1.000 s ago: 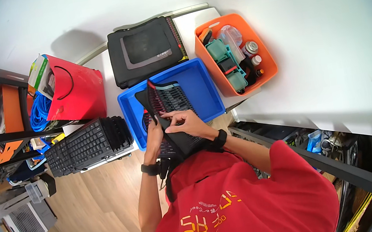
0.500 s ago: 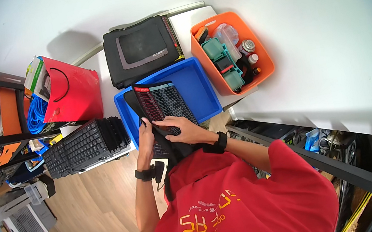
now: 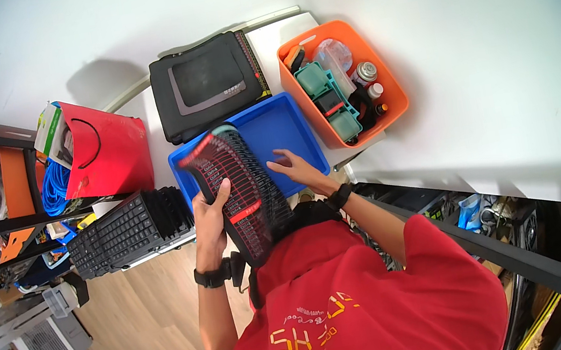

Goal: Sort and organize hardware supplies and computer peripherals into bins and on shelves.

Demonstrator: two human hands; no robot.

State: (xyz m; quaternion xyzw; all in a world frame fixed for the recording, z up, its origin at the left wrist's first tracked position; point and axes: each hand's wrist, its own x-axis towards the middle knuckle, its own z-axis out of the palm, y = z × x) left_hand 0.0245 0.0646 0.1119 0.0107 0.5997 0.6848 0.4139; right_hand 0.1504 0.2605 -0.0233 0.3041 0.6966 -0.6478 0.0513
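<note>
My left hand [image 3: 210,218] grips a black desk mat [image 3: 247,194] printed with rows of red and white shortcut text, thumb on top at its left edge. The mat is bent and upright in front of my body, over the near left part of a blue plastic tray [image 3: 291,128]. Its right side is blurred. My right hand [image 3: 300,174] is off the mat, fingers apart, above the tray's near right side. Behind the tray lies a stack of dark flat mats or pads [image 3: 205,76], with a printed edge showing at its right.
An orange bin [image 3: 394,100] with green plastic boxes, cans and bottles stands right of the tray. Stacked black keyboards [image 3: 113,236] lie at left, below a red paper bag [image 3: 115,154] and a blue coiled cable [image 3: 55,187]. Black shelving [image 3: 501,253] runs along the lower right.
My right hand has let go of the mat and moved right, its fingers spreading. The mat has opened out, showing more of its printed face, while my left hand still holds it.
</note>
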